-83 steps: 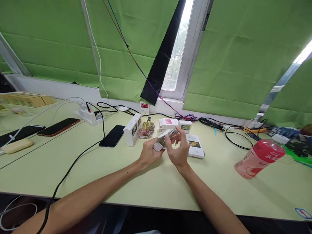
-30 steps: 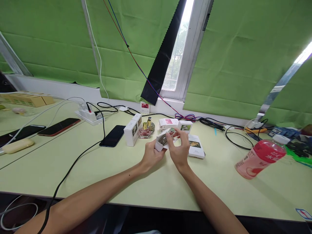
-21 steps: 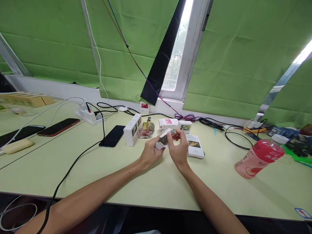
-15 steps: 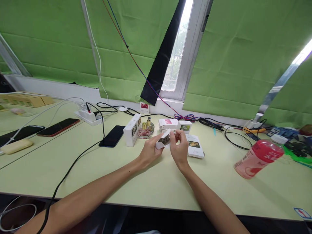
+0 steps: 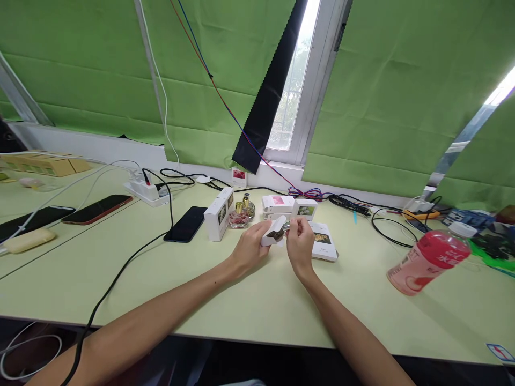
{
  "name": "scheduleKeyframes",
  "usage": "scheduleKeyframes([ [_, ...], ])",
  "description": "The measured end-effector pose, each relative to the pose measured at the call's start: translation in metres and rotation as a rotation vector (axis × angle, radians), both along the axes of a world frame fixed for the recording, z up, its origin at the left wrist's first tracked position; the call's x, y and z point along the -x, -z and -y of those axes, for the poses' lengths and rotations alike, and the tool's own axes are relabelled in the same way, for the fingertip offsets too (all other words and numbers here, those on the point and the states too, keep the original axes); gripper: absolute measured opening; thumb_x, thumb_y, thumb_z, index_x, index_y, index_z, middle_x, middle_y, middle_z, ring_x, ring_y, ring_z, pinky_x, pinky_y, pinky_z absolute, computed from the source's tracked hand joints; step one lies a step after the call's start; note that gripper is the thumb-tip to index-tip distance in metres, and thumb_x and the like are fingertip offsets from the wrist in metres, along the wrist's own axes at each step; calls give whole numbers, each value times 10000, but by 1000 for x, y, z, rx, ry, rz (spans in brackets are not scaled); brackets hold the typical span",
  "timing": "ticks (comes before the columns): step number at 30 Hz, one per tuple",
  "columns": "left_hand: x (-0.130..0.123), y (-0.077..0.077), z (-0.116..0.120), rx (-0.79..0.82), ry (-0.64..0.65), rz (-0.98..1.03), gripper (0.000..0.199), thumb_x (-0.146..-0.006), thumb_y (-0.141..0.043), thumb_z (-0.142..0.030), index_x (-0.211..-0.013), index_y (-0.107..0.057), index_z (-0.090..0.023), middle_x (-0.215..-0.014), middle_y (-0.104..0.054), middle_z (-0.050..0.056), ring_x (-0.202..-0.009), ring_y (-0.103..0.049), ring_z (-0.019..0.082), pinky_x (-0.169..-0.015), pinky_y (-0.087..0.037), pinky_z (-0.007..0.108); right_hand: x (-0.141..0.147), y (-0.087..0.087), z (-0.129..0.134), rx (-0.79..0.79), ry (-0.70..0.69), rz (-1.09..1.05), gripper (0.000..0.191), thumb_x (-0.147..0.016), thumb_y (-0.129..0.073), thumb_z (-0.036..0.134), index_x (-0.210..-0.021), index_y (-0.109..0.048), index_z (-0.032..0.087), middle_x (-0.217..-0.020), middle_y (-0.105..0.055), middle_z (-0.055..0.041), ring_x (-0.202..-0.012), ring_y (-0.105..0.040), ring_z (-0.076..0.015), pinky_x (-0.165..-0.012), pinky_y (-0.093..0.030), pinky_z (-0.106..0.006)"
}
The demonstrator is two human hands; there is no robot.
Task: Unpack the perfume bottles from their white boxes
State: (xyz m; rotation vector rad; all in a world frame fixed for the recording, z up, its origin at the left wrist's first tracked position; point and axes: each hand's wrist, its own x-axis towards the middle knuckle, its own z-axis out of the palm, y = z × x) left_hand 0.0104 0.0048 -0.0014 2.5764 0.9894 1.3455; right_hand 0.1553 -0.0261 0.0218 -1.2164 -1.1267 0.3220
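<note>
My left hand (image 5: 249,249) is wrapped around a small white cardboard box (image 5: 267,240), held tilted above the table with its open end toward the right. At that opening, the fingertips of my right hand (image 5: 300,245) pinch a small shiny, glassy-looking thing (image 5: 286,225); most of it is hidden. Behind my left hand stand a pink glass perfume bottle (image 5: 238,219) and a second perfume bottle (image 5: 250,208) with a gold top. White boxes (image 5: 217,219) stand upright left of them. A flat white box (image 5: 325,247) with a yellow flower picture lies beside my right hand.
Stacked white boxes (image 5: 277,202) and another box (image 5: 306,208) sit behind my hands. A black phone (image 5: 185,224) lies left, near a black cable (image 5: 132,256) crossing the table. A pink drink bottle (image 5: 428,261) stands right. Cables and a power strip (image 5: 147,192) line the wall.
My right hand has drawn slightly right, away from the box, and the shiny thing now shows between its fingertips and the opening. The box in my left hand has shifted slightly right.
</note>
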Motion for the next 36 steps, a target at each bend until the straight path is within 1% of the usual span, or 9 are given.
scheduleKeyframes([
  [3,0,0,0,0,-21,-27,538,-707,-520,-14,-1214,-609,-169,-1231,-687,129,-1141,-650,286,-916,-556,389,0,1,-1,40,-6,-9,301,-931,-448,432,-719,-482,220,-618,-552,19,-568,-499,-155,-565,-368,-266],
  [7,1,-1,0,3,-35,-44,537,-697,-515,-1,-1189,-614,-193,-1233,-687,107,-1149,-644,274,-926,-553,386,0,2,-2,78,-22,-35,306,-928,-440,450,-721,-468,227,-617,-546,17,-562,-489,-158,-555,-354,-267],
  [15,0,-2,1,12,-45,-64,535,-709,-498,-8,-1199,-605,-193,-1280,-666,102,-1186,-626,266,-948,-548,390,3,-1,3,112,10,24,267,-951,-385,379,-732,-431,234,-643,-531,19,-583,-478,-161,-581,-334,-277],
  [20,0,-1,0,23,-40,-54,531,-708,-483,-5,-1191,-603,-190,-1280,-665,105,-1174,-631,267,-934,-553,397,5,-1,4,108,17,60,257,-960,-364,363,-743,-422,238,-649,-531,20,-584,-482,-163,-584,-326,-280],
  [25,-1,-2,0,29,-47,-61,519,-710,-480,-10,-1189,-603,-168,-1273,-667,122,-1186,-624,278,-953,-544,410,7,0,4,107,26,68,250,-958,-357,351,-741,-415,241,-650,-531,18,-592,-482,-167,-591,-322,-283],
  [29,-1,-3,1,43,-44,-59,534,-711,-478,-8,-1200,-597,-185,-1274,-667,112,-1193,-621,271,-945,-546,408,10,1,6,93,20,81,238,-958,-353,349,-755,-417,242,-681,-553,9,-615,-501,-172,-612,-341,-285],
  [36,0,-3,1,49,-36,-51,557,-719,-473,-4,-1227,-592,-198,-1271,-668,107,-1195,-620,268,-958,-541,421,13,3,6,74,3,98,233,-966,-339,351,-771,-406,244,-686,-544,7,-610,-487,-173,-605,-338,-287],
])
